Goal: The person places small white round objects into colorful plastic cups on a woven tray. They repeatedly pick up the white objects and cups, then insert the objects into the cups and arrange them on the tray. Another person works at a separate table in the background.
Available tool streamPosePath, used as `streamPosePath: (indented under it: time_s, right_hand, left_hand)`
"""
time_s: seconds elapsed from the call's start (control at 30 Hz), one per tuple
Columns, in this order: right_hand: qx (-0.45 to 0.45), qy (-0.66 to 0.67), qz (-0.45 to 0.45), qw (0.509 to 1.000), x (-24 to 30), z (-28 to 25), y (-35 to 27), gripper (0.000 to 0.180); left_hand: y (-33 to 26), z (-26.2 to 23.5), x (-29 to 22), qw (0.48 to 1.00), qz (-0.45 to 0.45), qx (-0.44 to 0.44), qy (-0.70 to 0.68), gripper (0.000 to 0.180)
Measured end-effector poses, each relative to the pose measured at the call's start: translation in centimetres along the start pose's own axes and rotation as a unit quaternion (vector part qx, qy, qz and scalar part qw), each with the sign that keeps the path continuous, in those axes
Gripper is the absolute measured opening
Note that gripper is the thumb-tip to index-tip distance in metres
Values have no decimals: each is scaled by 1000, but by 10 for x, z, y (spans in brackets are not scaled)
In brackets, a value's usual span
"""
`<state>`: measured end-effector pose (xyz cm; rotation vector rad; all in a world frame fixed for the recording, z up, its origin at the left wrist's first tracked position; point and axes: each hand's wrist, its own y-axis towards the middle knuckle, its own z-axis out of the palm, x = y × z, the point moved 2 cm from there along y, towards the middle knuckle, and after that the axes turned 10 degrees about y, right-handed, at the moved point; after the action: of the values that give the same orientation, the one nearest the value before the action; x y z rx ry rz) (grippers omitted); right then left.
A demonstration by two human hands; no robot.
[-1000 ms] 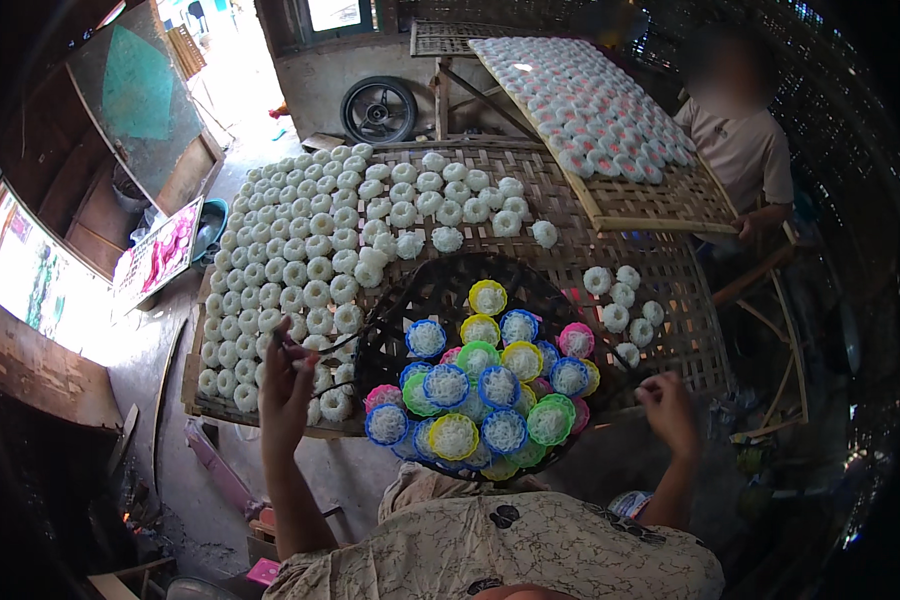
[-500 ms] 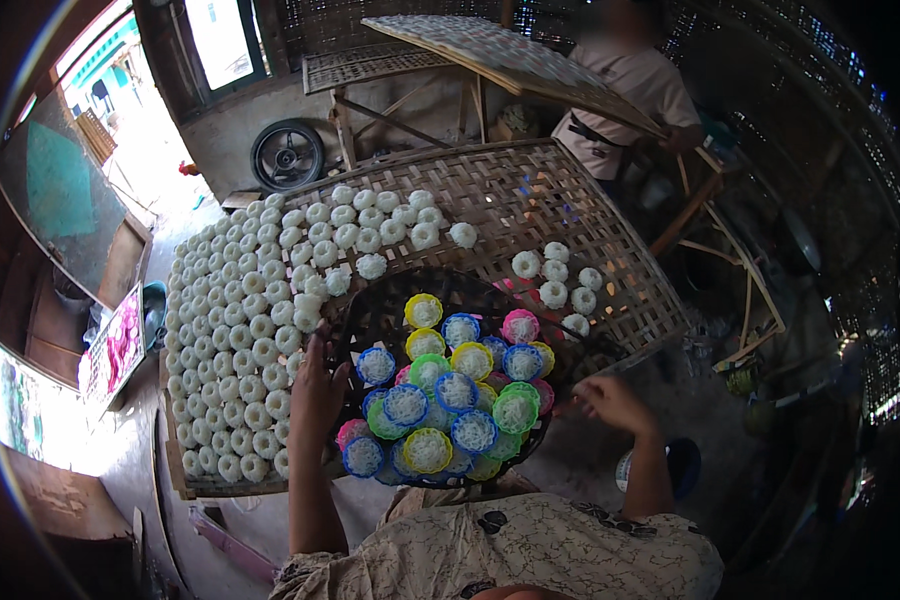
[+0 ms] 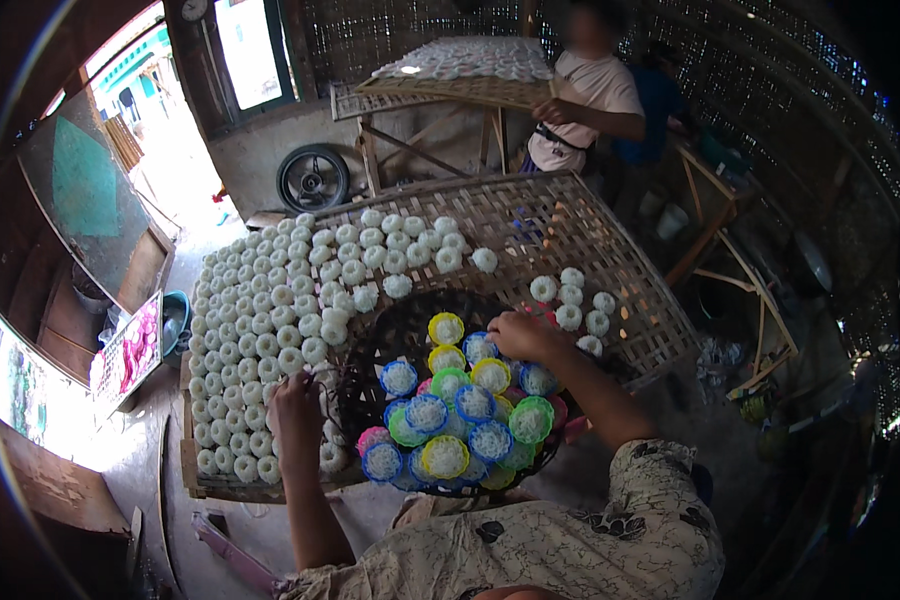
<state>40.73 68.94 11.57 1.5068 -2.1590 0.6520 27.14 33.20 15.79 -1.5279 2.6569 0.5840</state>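
Note:
Before me a dark woven basket (image 3: 378, 322) holds a pile of small cups with blue, yellow, green and pink ruffled rims, each filled with white strands. My right hand (image 3: 526, 338) is over the basket's far right side, its bent fingers at the edge of a blue-rimmed cup (image 3: 480, 347). What those fingers grip is hidden. At the basket's left my left hand (image 3: 295, 405) is closed, with a thin dark loop beside its fingertips. Whether it holds that loop is unclear. Close by it lie rows of white ring-shaped strand cakes (image 3: 268, 345).
The cakes cover the left of a slatted bamboo rack (image 3: 540, 215); several more lie at its right. Behind, a person (image 3: 595, 95) holds a loaded bamboo tray (image 3: 460, 88). A black wheel (image 3: 312, 180) leans at the wall. A tray with pink pieces (image 3: 130, 350) stands left.
My right hand has come inward from the basket's right side onto the cups. My left hand has left the rim and moved down and left. The person's tray has tilted flatter.

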Motion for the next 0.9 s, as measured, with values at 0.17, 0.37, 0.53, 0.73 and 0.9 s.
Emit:
streamPosePath:
  time_s: [0.17, 0.37, 0.53, 0.73, 0.9]
  right_hand:
    - [112, 96, -11, 989, -19, -6, 21, 28]
    - [219, 255, 30, 941, -28, -5, 33, 41]
    - [291, 241, 60, 924, -26, 2, 42, 49]
    - [252, 362, 62, 896, -42, -15, 47, 46]
    - [-127, 231, -116, 957, -65, -73, 71, 40]
  left_hand:
    - [-15, -13, 19, 994, -59, -80, 43, 40]
    - [3, 38, -34, 984, 94, 71, -135, 26]
    - [32, 75, -58, 971, 174, 151, 58, 24]
    - [45, 88, -56, 949, 176, 251, -75, 22]
    - [63, 96, -45, 938, 154, 290, -107, 25]
